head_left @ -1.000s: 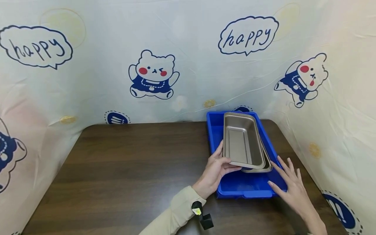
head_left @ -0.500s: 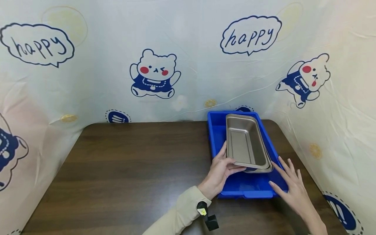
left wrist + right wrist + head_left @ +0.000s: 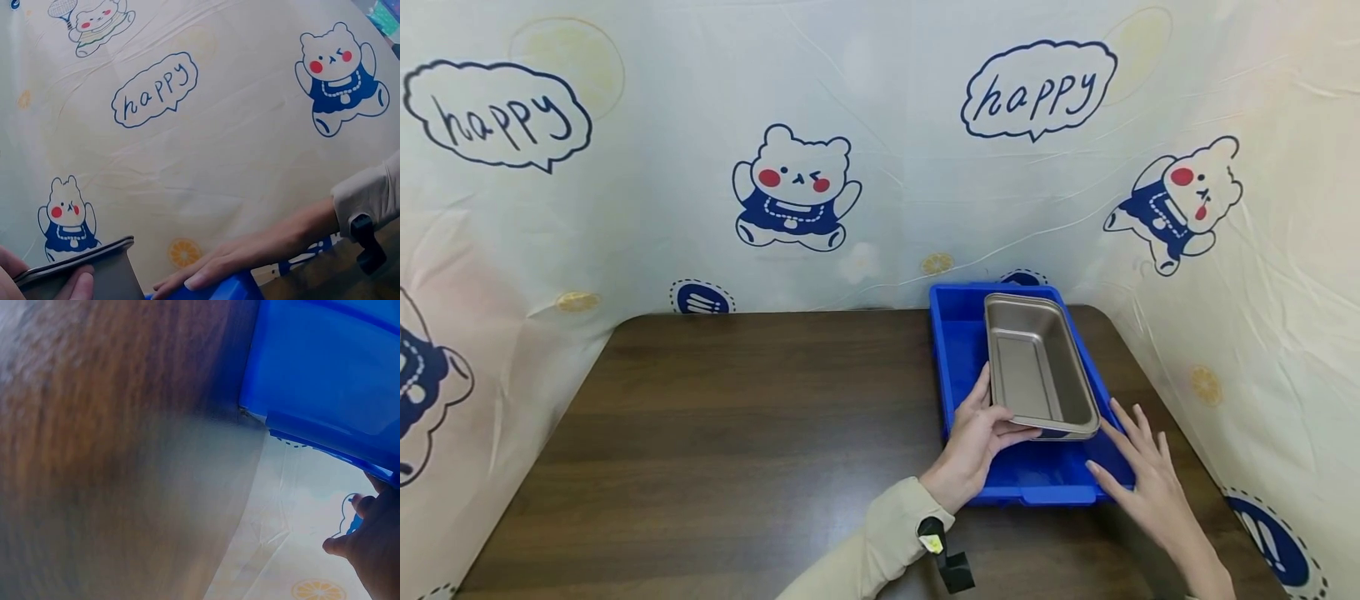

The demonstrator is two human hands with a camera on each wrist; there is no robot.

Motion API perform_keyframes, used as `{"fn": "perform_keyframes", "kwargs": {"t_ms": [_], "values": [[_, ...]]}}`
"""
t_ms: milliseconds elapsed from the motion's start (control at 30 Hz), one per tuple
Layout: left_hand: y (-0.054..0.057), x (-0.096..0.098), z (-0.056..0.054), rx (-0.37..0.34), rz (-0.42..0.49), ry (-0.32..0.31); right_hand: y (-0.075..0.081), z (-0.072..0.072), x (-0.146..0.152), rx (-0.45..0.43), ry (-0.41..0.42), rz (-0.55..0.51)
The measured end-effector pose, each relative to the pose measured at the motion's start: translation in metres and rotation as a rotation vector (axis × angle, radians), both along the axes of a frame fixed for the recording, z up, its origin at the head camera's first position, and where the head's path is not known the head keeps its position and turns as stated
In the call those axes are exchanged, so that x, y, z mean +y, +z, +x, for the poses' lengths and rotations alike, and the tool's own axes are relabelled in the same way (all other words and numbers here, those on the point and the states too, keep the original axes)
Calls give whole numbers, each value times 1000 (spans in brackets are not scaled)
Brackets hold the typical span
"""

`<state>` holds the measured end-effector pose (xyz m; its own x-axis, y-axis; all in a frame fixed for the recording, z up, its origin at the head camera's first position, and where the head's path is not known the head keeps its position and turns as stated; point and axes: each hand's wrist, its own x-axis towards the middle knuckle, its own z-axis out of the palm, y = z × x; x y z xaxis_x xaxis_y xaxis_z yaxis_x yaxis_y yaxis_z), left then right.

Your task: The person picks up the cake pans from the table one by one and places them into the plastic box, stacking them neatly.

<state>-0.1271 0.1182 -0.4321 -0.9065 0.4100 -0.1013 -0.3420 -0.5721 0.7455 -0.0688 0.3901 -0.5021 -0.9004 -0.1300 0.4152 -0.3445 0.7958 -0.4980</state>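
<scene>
A metal loaf pan [image 3: 1026,375] tilts over the blue plastic tray [image 3: 1033,471] at the right of the table. My left hand [image 3: 973,446] grips the pan's near left corner, thumb on the rim and fingers below. In the left wrist view its fingers [image 3: 81,284] show on the pan's side. Another similar pan, seen earlier beneath, is now mostly or wholly hidden. My right hand [image 3: 1150,483] rests at the tray's right rim with fingers spread, a fingertip close to the pan's near right corner; contact there is unclear.
The dark wooden table [image 3: 737,442] stretches to the left of the tray. A printed cloth [image 3: 887,167] hangs behind and beside it, close to the tray's back edge.
My left hand has moved right and slightly down with the loaf pan, which now covers the lower pan's exposed edge. The right hand stays almost still at the tray's side.
</scene>
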Motion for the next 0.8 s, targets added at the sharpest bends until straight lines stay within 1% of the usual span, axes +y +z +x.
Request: {"fn": "perform_keyframes", "kwargs": {"t_ms": [500, 633, 800], "values": [[-2, 17, 0, -32, 7, 23, 1, -2, 0, 0, -7, -16], [-3, 21, -1, -49, 10, 36, 0, -3, 1, 2, -10, -19], [-5, 25, -1, -69, 9, 38, -1, -2, 1, 3, -8, -27]]}}
